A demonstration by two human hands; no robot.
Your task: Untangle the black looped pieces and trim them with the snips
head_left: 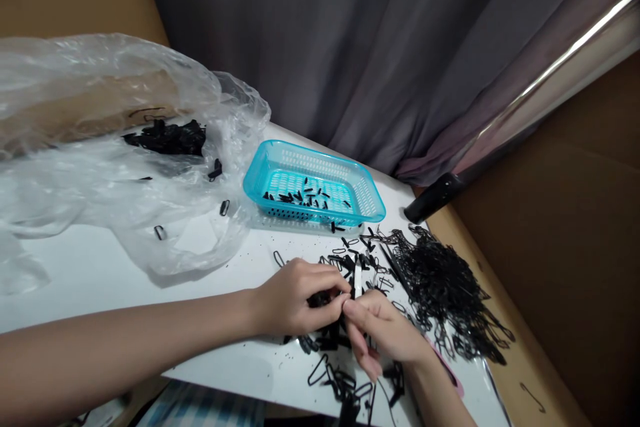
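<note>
My left hand (305, 297) reaches in from the left with thumb and fingertips pinched together. Its fingertips meet those of my right hand (375, 327), which comes from the lower right, thumb pressed on the index finger. Whatever is between the fingertips is too small to make out. Small black parts and thin black loops (317, 371) lie scattered beneath and around both hands. A narrow white strip (358, 278) shows just beyond the fingertips. Behind the hands, a light-blue plastic basket (371, 185) holds several small black pieces.
A large tangled pile of black loops (445, 280) lies at the right. Clear plastic bags (115, 193) with a black bundle (173, 138) cover the left side. A black cylinder (433, 198) stands out near the back right edge, and a grey curtain (310, 47) hangs behind.
</note>
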